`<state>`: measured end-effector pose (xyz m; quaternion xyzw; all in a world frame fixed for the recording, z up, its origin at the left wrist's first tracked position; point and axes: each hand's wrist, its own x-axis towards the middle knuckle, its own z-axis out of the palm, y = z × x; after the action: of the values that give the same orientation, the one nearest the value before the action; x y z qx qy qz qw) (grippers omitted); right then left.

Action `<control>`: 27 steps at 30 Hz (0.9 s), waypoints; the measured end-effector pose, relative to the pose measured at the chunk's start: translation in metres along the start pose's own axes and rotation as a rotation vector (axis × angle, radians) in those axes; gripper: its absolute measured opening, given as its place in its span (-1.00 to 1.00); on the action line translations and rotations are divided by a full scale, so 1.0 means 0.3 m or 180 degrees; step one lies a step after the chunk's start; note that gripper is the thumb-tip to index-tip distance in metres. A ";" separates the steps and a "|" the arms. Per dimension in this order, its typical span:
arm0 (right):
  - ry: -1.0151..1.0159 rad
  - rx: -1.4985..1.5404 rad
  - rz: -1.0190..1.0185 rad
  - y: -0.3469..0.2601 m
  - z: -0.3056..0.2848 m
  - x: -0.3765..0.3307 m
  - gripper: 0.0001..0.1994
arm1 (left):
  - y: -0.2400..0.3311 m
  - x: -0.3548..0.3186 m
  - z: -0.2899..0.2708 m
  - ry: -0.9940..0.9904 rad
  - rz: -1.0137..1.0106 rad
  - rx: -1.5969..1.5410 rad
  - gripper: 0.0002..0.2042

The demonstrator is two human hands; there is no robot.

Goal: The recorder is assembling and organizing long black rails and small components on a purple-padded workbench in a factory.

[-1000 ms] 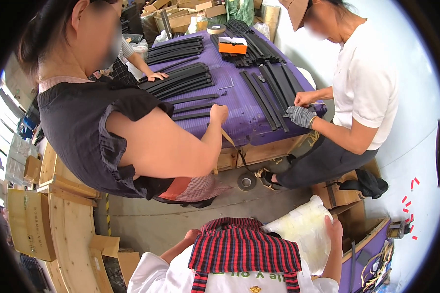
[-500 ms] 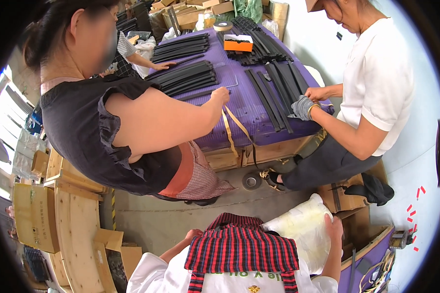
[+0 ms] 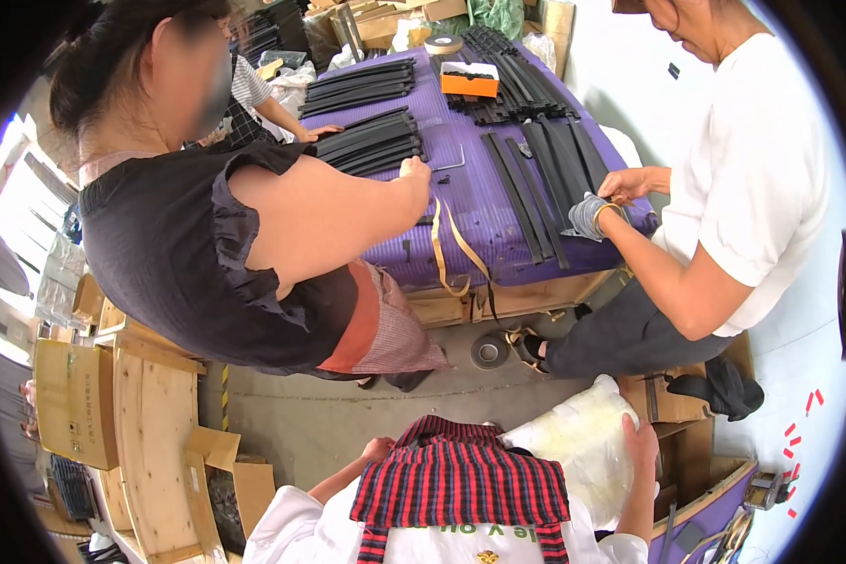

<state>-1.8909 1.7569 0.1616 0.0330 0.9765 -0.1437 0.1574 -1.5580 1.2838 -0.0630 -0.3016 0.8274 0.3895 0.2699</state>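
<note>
A whitish, yellow-tinged bulky plastic sack (image 3: 573, 442) rests against my front, to the right. My right hand (image 3: 641, 440) is closed on its right edge, with the thumb on the near side. My left hand (image 3: 378, 449) shows only in part, beside my red-and-black striped apron (image 3: 461, 484). Its fingers are curled, and what they hold, if anything, is hidden. The apron hides the sack's lower left part.
Ahead stands a purple-covered table (image 3: 461, 226) with stacks of black strips (image 3: 371, 141) and an orange box (image 3: 470, 83). One co-worker stands left, another right, a third behind. A tape roll (image 3: 489, 352) lies on the floor. Cartons (image 3: 75, 404) line the left.
My hands and the sack stay nearly the same, while the view shifts slightly. The left co-worker's hand has moved slightly left over the table. The far co-worker's hand now rests by the strip stack.
</note>
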 end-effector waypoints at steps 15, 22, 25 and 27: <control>-0.0126 -0.0327 0.0054 -0.109 -0.051 0.036 -0.34 | -0.007 0.002 0.037 0.0138 -0.0074 0.0010 -0.67; -0.0092 -0.0280 0.0036 -0.132 -0.070 -0.002 -0.36 | -0.009 0.005 0.021 0.0161 -0.0022 -0.0122 -0.71; 0.0027 -0.0289 0.0034 -0.126 -0.063 -0.018 -0.37 | 0.000 0.004 0.009 0.0107 0.0005 -0.0027 -0.74; 0.0042 -0.0285 0.0055 -0.122 -0.063 -0.032 -0.37 | 0.051 -0.024 -0.020 0.0073 -0.0313 -0.0321 -0.75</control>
<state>-1.8914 1.7274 0.1917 0.0353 0.9826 -0.0983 0.1536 -1.5653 1.2889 -0.0473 -0.3595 0.7940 0.4134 0.2637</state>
